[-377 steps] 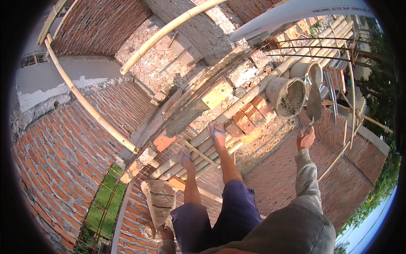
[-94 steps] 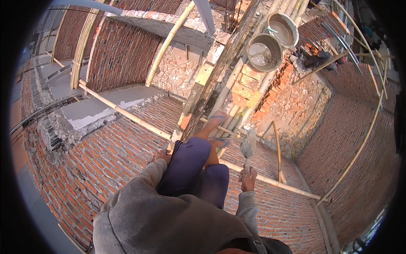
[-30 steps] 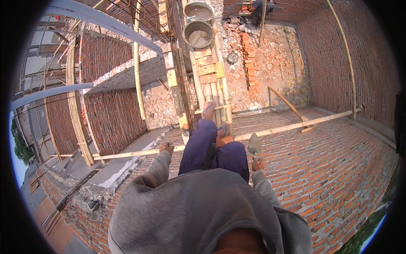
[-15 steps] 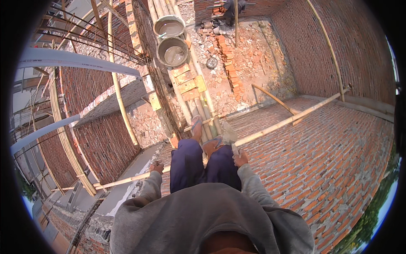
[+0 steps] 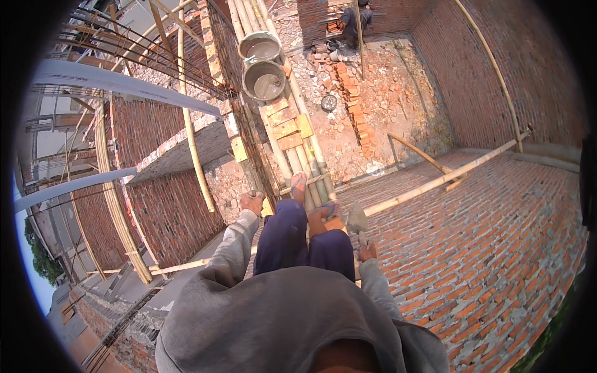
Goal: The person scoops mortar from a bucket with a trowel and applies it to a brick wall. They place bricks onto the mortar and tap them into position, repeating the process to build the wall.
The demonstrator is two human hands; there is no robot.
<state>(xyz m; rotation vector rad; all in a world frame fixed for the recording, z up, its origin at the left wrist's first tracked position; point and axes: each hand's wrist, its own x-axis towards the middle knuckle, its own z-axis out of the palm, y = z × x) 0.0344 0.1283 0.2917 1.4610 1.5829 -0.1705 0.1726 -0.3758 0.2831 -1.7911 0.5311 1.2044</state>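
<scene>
My left hand (image 5: 251, 202) is raised beside my left knee, near the timber edge of the narrow wall, fingers curled; what they hold, if anything, is unclear. My right hand (image 5: 367, 247) grips a trowel (image 5: 357, 219) with a grey, mortar-stained blade, beside my right knee. My sandalled feet rest on bamboo poles (image 5: 312, 163) laid lengthwise along the wall. Ahead on them lie several orange bricks (image 5: 285, 127) and two buckets, the nearer (image 5: 263, 81) with grey mortar, the farther (image 5: 260, 47) with a grey mix.
Below right, a bay holds brick rubble, a brick row (image 5: 353, 109) and a person in dark clothes (image 5: 353, 25). A horizontal bamboo pole (image 5: 448, 177) crosses by a brick wall (image 5: 472, 248). At left are rebar (image 5: 143, 46), grey pipes (image 5: 124, 87) and bamboo uprights (image 5: 112, 193).
My left hand has moved up and forward from beside the horizontal pole to near the narrow wall. The trowel in my right hand has shifted slightly right and down since half a second ago.
</scene>
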